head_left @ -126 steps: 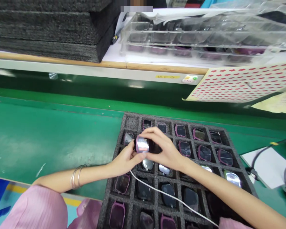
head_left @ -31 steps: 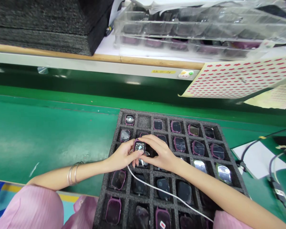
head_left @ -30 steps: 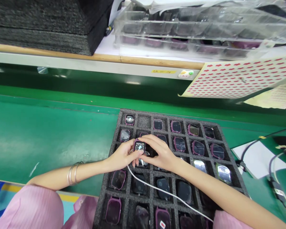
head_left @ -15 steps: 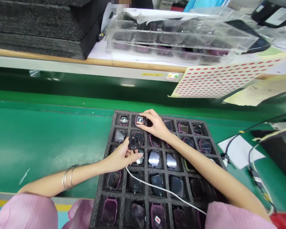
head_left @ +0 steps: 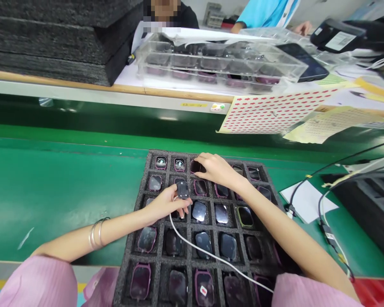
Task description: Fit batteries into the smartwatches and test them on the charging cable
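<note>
My left hand (head_left: 168, 205) pinches a small black square charger (head_left: 182, 190), its face with metal contacts turned up. A white cable (head_left: 208, 252) trails from this hand toward my right sleeve. Over the back row of a dark foam tray (head_left: 190, 273), my right hand (head_left: 216, 169) has its thumb and fingers on the edges of a dark-screened smartwatch (head_left: 196, 166) in the third compartment. To its left, a first smartwatch (head_left: 161, 162) and a second smartwatch (head_left: 179, 164) have lit screens. Other watches with dark screens fill many compartments; my forearms cover some.
Stacked black foam (head_left: 48, 47) and clear plastic trays (head_left: 217, 62) stand on the shelf behind. A sheet of red stickers (head_left: 275, 113) hangs from its edge. White paper (head_left: 307, 200) and black cables lie right of the tray. Other people are beyond the shelf.
My right hand has gone from the second watch in the back row to the third. The orange band on the second watch's screen is gone. The charger has turned in my left hand.
</note>
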`<control>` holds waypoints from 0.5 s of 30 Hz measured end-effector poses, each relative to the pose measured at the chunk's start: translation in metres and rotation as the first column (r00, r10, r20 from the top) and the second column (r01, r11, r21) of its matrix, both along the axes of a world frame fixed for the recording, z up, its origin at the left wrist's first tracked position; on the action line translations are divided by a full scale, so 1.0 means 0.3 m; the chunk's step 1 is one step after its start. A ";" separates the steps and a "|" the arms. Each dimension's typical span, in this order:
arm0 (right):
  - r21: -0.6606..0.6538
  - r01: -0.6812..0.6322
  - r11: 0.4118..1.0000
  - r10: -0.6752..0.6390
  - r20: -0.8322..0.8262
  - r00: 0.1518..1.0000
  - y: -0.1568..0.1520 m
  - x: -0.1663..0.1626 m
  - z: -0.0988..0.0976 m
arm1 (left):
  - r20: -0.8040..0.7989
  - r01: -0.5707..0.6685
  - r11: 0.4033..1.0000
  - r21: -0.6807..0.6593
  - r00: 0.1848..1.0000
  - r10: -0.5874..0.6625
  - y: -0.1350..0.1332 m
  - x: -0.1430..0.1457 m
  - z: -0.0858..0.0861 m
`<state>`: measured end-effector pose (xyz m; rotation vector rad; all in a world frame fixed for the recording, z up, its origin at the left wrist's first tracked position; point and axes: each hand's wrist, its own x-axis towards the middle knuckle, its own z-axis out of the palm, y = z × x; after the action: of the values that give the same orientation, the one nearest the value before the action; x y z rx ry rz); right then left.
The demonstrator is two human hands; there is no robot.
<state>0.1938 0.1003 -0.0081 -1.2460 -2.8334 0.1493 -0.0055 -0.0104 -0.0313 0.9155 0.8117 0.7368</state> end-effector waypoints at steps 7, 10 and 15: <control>-0.172 -0.094 0.981 -0.018 -0.556 0.831 -0.161 -0.003 0.061 | 0.066 0.062 0.998 -0.002 0.996 -0.062 0.004 -0.006 -0.048; -0.182 -0.191 0.964 0.083 -0.479 0.874 -0.238 -0.033 0.056 | 0.036 0.041 0.999 0.008 0.998 -0.042 -0.002 -0.004 -0.043; -0.153 -0.242 0.958 0.149 -0.456 0.878 -0.263 -0.049 0.010 | -0.026 0.031 0.999 0.024 0.999 -0.031 -0.022 -0.005 -0.008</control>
<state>0.1792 0.0214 -0.0051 -0.8077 -2.5755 0.6605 -0.0069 -0.0170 -0.0335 0.9588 0.8108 0.7103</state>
